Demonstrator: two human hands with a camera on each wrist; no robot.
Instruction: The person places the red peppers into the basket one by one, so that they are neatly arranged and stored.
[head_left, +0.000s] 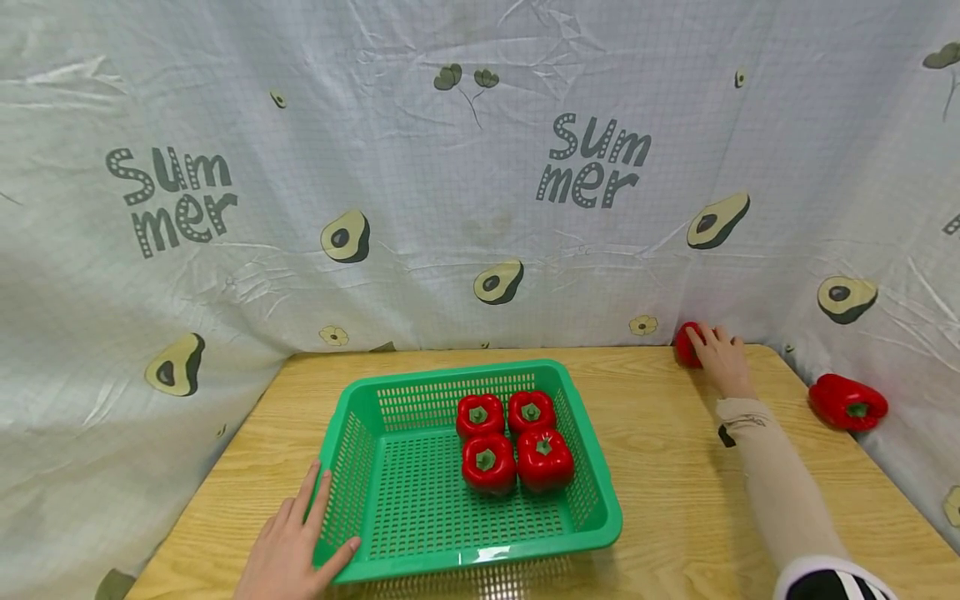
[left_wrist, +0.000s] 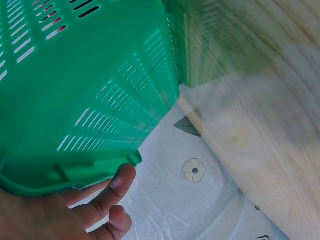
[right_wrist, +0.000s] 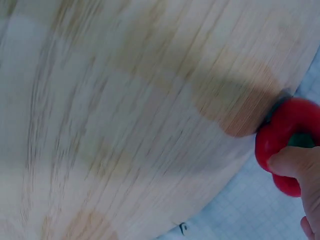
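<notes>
A green plastic basket (head_left: 491,557) stands on the table with several red bell peppers (head_left: 489,463) grouped in its right half, stems up. My left hand (head_left: 288,537) rests at the basket's near left corner, fingers straight along the left rim and thumb touching the front rim. In the left wrist view, the fingers (left_wrist: 116,186) show beside the basket's rim. Far off at the table's back right edge, my right hand (head_left: 722,360) grips another red bell pepper (head_left: 686,346). The right wrist view shows the thumb (right_wrist: 290,161) pressed on this pepper (right_wrist: 285,122) near its green stem.
One more red bell pepper (head_left: 847,402) lies on its side at the table's right edge. A white cloth (head_left: 420,208) printed with avocados hangs behind and beside the wooden table (head_left: 637,467).
</notes>
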